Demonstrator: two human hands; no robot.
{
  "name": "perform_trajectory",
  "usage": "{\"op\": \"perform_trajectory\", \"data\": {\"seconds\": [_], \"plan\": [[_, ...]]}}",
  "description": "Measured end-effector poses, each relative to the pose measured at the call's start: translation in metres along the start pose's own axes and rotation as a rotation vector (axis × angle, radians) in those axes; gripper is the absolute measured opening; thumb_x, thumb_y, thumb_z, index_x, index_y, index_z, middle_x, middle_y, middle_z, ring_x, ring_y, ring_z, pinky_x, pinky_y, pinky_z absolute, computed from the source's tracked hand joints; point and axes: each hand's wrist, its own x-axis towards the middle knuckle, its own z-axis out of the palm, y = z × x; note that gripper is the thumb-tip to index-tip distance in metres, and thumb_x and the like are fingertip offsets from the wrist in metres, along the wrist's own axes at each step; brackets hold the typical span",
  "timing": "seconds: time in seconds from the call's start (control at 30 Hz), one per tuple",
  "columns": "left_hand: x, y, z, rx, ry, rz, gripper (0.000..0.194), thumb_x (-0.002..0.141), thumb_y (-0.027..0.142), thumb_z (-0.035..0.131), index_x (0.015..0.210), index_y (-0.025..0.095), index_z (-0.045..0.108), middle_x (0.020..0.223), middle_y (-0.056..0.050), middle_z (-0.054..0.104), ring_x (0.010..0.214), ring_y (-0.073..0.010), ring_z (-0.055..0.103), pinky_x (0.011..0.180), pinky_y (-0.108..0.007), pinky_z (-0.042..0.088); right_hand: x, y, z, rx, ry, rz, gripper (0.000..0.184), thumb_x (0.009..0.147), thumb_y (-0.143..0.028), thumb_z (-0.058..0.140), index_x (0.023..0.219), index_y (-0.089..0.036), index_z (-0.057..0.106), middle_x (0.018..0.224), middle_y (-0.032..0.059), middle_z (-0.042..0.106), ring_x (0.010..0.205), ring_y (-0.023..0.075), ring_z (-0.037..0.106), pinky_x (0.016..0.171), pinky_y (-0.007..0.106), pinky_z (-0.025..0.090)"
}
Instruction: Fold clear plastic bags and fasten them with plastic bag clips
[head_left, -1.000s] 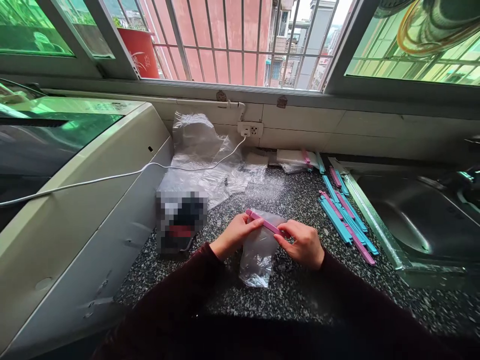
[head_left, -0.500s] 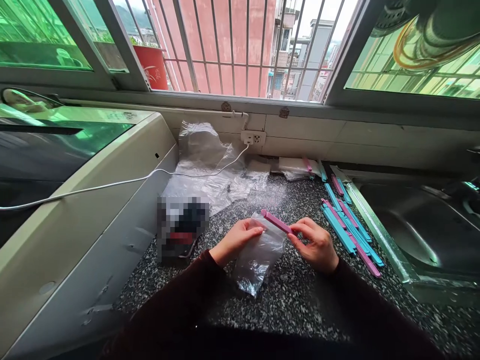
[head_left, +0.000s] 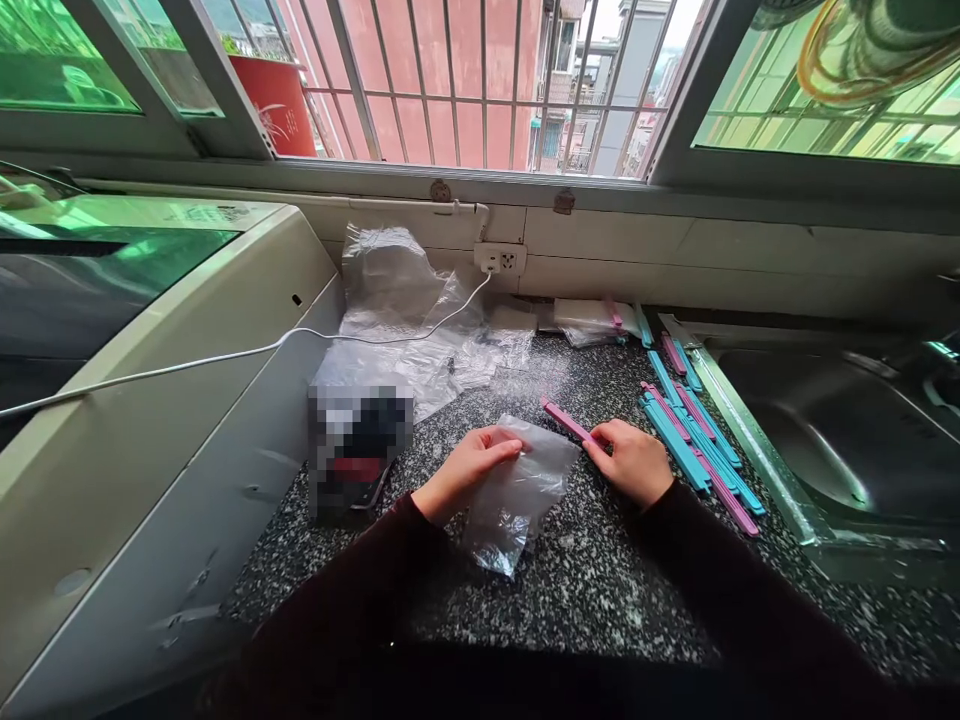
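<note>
Between thumb and fingers, my left hand point(head_left: 472, 465) pinches the upper left part of a clear plastic bag point(head_left: 532, 475). The bag hangs over the speckled countertop, its lower end crinkled. My right hand point(head_left: 628, 458) grips one end of a pink bag sealing clip point(head_left: 566, 418), a long thin strip that points up and left. The clip is just beyond the bag's upper right edge, and the two look apart. To the right of my right hand lies a pile of blue and pink sealing clips point(head_left: 694, 430).
A steel sink point(head_left: 802, 440) is on the right and a pale appliance point(head_left: 172, 400) on the left. Loose plastic bags point(head_left: 397, 330) lie by the wall. A white cable point(head_left: 300, 332) runs to the socket point(head_left: 500, 260). A blurred-out object point(head_left: 360, 450) sits left of my left hand.
My right hand has drawn the pink clip slightly right, away from the bag's top edge, and its fingers have lowered. My left hand keeps its pinch on the bag. The view has tilted slightly.
</note>
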Motion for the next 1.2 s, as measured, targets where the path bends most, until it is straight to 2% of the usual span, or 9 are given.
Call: {"op": "perform_trajectory", "data": {"seconds": [0.17, 0.27, 0.33, 0.43, 0.5, 0.63, 0.7, 0.9, 1.2], "plan": [[0.002, -0.001, -0.002, 0.034, -0.04, 0.01, 0.033, 0.061, 0.04, 0.069, 0.073, 0.009, 0.066, 0.06, 0.0, 0.056, 0.053, -0.0069, 0.042, 0.052, -0.02, 0.028, 0.001, -0.002, -0.004, 0.036, -0.075, 0.041, 0.018, 0.078, -0.034, 0.054, 0.075, -0.02, 0.064, 0.08, 0.0049, 0.064, 0.07, 0.0171, 0.058, 0.056, 0.026, 0.034], [0.0, 0.0, -0.002, 0.109, -0.147, 0.013, 0.03, 0.066, 0.038, 0.067, 0.075, 0.009, 0.067, 0.062, 0.0, 0.057, 0.055, -0.0071, 0.043, 0.054, -0.02, 0.029, 0.003, -0.007, -0.018, 0.373, -0.103, 0.037, 0.024, 0.076, -0.038, 0.056, 0.089, -0.019, 0.063, 0.086, 0.0059, 0.064, 0.068, 0.0159, 0.056, 0.059, 0.026, 0.039], [-0.002, 0.001, -0.001, 0.185, -0.238, 0.016, 0.029, 0.068, 0.037, 0.065, 0.077, 0.01, 0.067, 0.061, 0.0, 0.056, 0.056, -0.0075, 0.043, 0.053, -0.02, 0.029, 0.004, -0.016, -0.029, 0.682, -0.274, -0.026, 0.031, 0.076, -0.041, 0.055, 0.095, -0.018, 0.061, 0.084, 0.0052, 0.064, 0.067, 0.015, 0.055, 0.06, 0.026, 0.041], [-0.006, 0.002, 0.001, 0.275, -0.333, 0.018, 0.03, 0.07, 0.038, 0.064, 0.08, 0.01, 0.067, 0.059, 0.002, 0.054, 0.055, -0.0081, 0.042, 0.053, -0.02, 0.03, 0.001, -0.032, -0.039, 0.924, -0.594, -0.151, 0.027, 0.072, -0.041, 0.06, 0.078, -0.016, 0.06, 0.07, 0.0023, 0.059, 0.062, 0.0137, 0.051, 0.056, 0.025, 0.039], [-0.007, 0.001, 0.002, 0.303, -0.378, 0.016, 0.032, 0.071, 0.039, 0.063, 0.083, 0.01, 0.066, 0.063, 0.0, 0.057, 0.058, -0.0092, 0.045, 0.055, -0.02, 0.033, -0.003, -0.038, -0.04, 0.969, -0.649, -0.174, 0.026, 0.07, -0.04, 0.062, 0.066, -0.015, 0.056, 0.061, 0.0001, 0.053, 0.057, 0.0117, 0.047, 0.053, 0.025, 0.036], [-0.005, -0.001, -0.002, 0.329, -0.453, -0.045, 0.033, 0.068, 0.036, 0.065, 0.089, 0.01, 0.063, 0.073, -0.002, 0.061, 0.063, -0.0111, 0.05, 0.059, -0.022, 0.037, -0.005, -0.027, -0.039, 1.013, -0.438, -0.074, 0.028, 0.072, -0.041, 0.059, 0.064, -0.015, 0.055, 0.059, -0.0014, 0.049, 0.055, 0.0099, 0.043, 0.052, 0.024, 0.034], [-0.002, 0.0, -0.007, 0.369, -0.397, -0.053, 0.028, 0.065, 0.032, 0.066, 0.081, 0.01, 0.062, 0.067, 0.0, 0.058, 0.059, -0.01, 0.048, 0.056, -0.021, 0.035, -0.002, -0.014, -0.039, 1.003, -0.346, -0.006, 0.029, 0.071, -0.043, 0.061, 0.065, -0.015, 0.057, 0.059, -0.0017, 0.049, 0.054, 0.0097, 0.042, 0.051, 0.024, 0.034], [0.005, 0.011, -0.015, 0.33, -0.01, 0.137, 0.023, 0.063, 0.032, 0.065, 0.07, 0.013, 0.054, 0.062, 0.002, 0.053, 0.057, -0.009, 0.047, 0.054, -0.02, 0.034, 0.006, 0.007, -0.026, 1.08, -0.44, 0.019, 0.034, 0.064, -0.048, 0.066, 0.07, -0.015, 0.059, 0.066, 0.0011, 0.056, 0.063, 0.0135, 0.05, 0.06, 0.028, 0.041], [0.001, 0.013, -0.015, 0.321, 0.002, 0.135, 0.028, 0.065, 0.037, 0.065, 0.073, 0.014, 0.052, 0.057, 0.005, 0.045, 0.049, -0.0051, 0.037, 0.047, -0.018, 0.027, 0.003, -0.005, -0.012, 1.212, -0.316, 0.107, 0.034, 0.063, -0.045, 0.068, 0.075, -0.016, 0.057, 0.072, 0.0015, 0.061, 0.069, 0.0146, 0.056, 0.069, 0.031, 0.046]]}}
